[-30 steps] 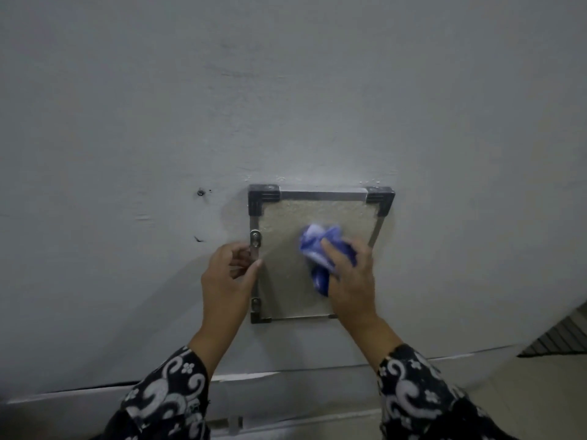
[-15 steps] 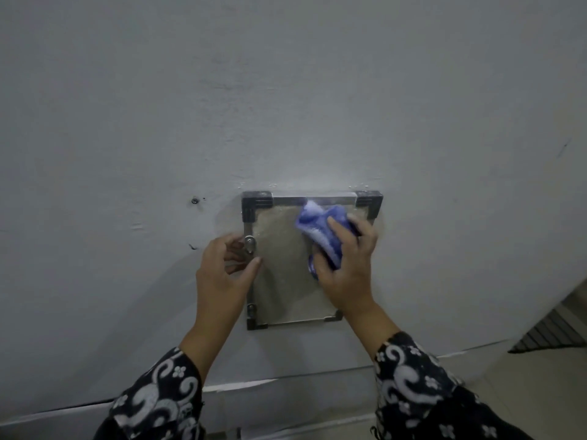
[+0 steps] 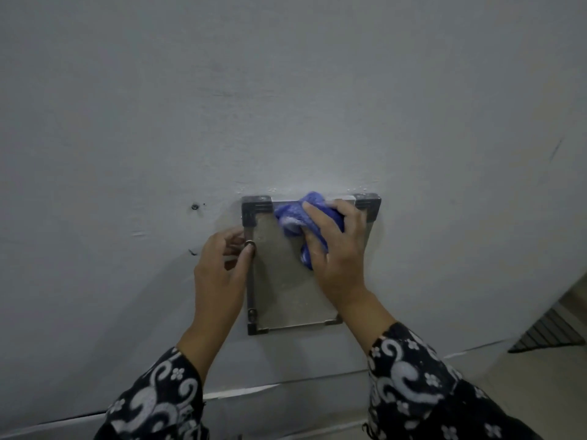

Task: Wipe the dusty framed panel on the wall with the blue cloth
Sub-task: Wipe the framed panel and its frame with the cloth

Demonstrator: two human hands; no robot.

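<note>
No containers, no readable writing in view.

L to R: flat matte grey painted wall (image 3: 286, 106), faintly scuffed, w/ a small dark round hole (image 3: 194, 206) left of the panel and a short dark mark below it. Black sleeves w/ white swirl-and-flower print (image 3: 152, 404) cover both forearms at the bottom of the view.

Left hand (image 3: 219, 268) sits at the panel's left edge, fingers curled, thumb and fingertips pinching a small round metal knob (image 3: 250, 244) on the frame's left rail.

Rectangular panel w/ thin silver metal frame and dark ribbed plastic corner pieces (image 3: 286, 296) hangs flat on the wall, centre of view. Its inner face is dull beige-grey, grainy, speckled w/ dust. A second small round fitting sits low on the left rail.

Right hand (image 3: 336, 249) lies over the panel's upper right part, fingers bent over a crumpled blue cloth w/ white patches (image 3: 295, 214), pressing it against the top rail and upper face. Cloth is soft, bunched, and pokes out left of the fingers and below the thumb.

Far R: pale floor (image 3: 540, 376) and a dark slatted grating (image 3: 552, 335).
</note>
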